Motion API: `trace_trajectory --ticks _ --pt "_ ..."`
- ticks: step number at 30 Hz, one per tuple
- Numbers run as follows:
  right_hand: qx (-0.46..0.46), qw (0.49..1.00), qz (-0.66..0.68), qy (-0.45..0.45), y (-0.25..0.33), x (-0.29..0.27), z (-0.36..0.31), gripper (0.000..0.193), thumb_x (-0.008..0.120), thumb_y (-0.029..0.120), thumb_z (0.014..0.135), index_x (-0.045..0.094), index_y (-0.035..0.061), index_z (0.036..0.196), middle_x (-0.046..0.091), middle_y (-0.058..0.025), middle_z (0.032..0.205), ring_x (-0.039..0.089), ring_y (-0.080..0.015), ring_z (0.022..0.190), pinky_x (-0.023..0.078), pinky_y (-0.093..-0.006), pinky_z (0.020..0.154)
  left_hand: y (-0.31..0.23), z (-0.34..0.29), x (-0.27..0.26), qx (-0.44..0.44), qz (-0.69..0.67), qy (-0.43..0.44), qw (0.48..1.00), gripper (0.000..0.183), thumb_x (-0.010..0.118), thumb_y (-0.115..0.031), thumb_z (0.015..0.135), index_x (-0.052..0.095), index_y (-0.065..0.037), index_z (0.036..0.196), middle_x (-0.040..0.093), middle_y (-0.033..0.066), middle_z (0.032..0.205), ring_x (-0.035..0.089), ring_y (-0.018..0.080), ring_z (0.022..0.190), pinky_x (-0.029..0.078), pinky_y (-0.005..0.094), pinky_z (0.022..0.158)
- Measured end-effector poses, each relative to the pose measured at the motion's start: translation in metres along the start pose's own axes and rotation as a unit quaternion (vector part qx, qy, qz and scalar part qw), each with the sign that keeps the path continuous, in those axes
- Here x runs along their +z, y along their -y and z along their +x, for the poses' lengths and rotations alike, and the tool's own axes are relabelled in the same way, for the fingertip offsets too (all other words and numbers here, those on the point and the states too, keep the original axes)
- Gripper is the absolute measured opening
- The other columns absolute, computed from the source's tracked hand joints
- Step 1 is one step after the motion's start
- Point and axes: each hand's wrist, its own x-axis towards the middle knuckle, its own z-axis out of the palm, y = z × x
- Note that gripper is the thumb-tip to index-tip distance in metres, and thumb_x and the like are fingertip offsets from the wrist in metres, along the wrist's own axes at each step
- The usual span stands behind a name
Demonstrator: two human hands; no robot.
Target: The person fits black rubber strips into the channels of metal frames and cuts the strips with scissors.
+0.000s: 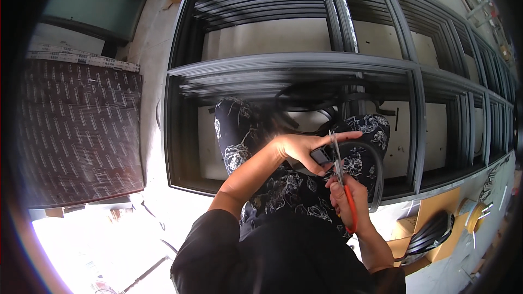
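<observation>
1. The left hand [297, 149] had its fingers closed in a pinch on a short, dark grey strip piece with a pale cut face [321, 156], thumb below and index finger stretched out above it toward the right.
2. The right hand [344, 195] was clenched around the orange plastic-coated handles of metal shears [339, 170]; how far the blades stood apart could not be told.
3. The shears' long axis ran nearly upright in the view, handles low, blade tips pointing up and away from the person.
4. The strip piece lay just left of the blades, touching or nearly so; its axis ran crosswise to them. The left hand was nearer to it.
5. A black rubber gasket loop [376, 174] curved over the flower-patterned trousers [283, 185].
6. Beyond lay stacked dark grey metal window frames [294, 62] on the floor.
</observation>
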Motion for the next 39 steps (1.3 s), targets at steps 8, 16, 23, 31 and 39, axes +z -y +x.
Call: trace_trajectory --ticks 8,16,23,31,39 --pt "0.039 0.997 0.069 -0.024 0.011 0.001 -0.009 0.033 0.063 0.035 0.094 0.060 0.0019 0.092 0.050 0.0040 0.060 0.045 -0.0036 0.050 0.035 -0.0199 0.046 0.018 0.016 0.001 0.145 0.183 -0.086 0.969 0.048 0.074 -0.003 0.076 0.053 -0.005 0.119 0.059 0.0013 0.098 0.057 0.0115 0.091 0.047 0.0280 0.083" --pt "-0.212 0.951 -0.078 -0.212 0.000 -0.043 -0.016 0.025 0.067 0.017 0.088 0.061 0.0020 0.108 0.059 -0.0006 0.069 0.055 -0.0074 0.060 0.044 -0.0208 0.057 0.006 0.007 0.008 0.066 0.044 -0.175 0.981 0.032 0.080 -0.017 0.079 0.060 -0.005 0.102 0.059 -0.0014 0.080 0.054 0.0059 0.069 0.043 0.0216 0.063" --pt "-0.189 0.975 -0.029 -0.114 -0.051 -0.067 0.050 0.047 0.078 0.008 0.079 0.057 0.0019 0.121 0.063 -0.0041 0.104 0.059 -0.0123 0.093 0.048 -0.0258 0.083 -0.024 0.014 0.029 0.131 -0.019 -0.138 0.982 0.024 0.072 -0.012 0.087 0.058 -0.002 0.104 0.054 -0.0011 0.078 0.048 0.0064 0.060 0.040 0.0207 0.057" --pt "-0.164 0.968 0.005 -0.190 0.000 -0.032 0.028 0.045 0.083 0.015 0.076 0.056 0.0020 0.111 0.058 0.0020 0.086 0.054 -0.0070 0.078 0.045 -0.0209 0.071 -0.029 0.012 0.024 0.234 -0.043 -0.263 0.935 0.086 0.085 -0.040 0.071 0.042 0.000 0.134 0.056 -0.0029 0.081 0.051 0.0046 0.069 0.043 0.0200 0.064" --pt "-0.140 0.982 0.058 -0.114 0.029 -0.006 0.036 0.038 0.079 0.010 0.079 0.055 0.0011 0.107 0.059 -0.0019 0.083 0.057 -0.0090 0.065 0.048 -0.0222 0.056 -0.030 0.016 0.036 0.338 -0.046 -0.278 0.898 0.101 0.081 -0.051 0.071 0.032 0.002 0.141 0.053 -0.0060 0.079 0.051 0.0032 0.073 0.043 0.0180 0.067"
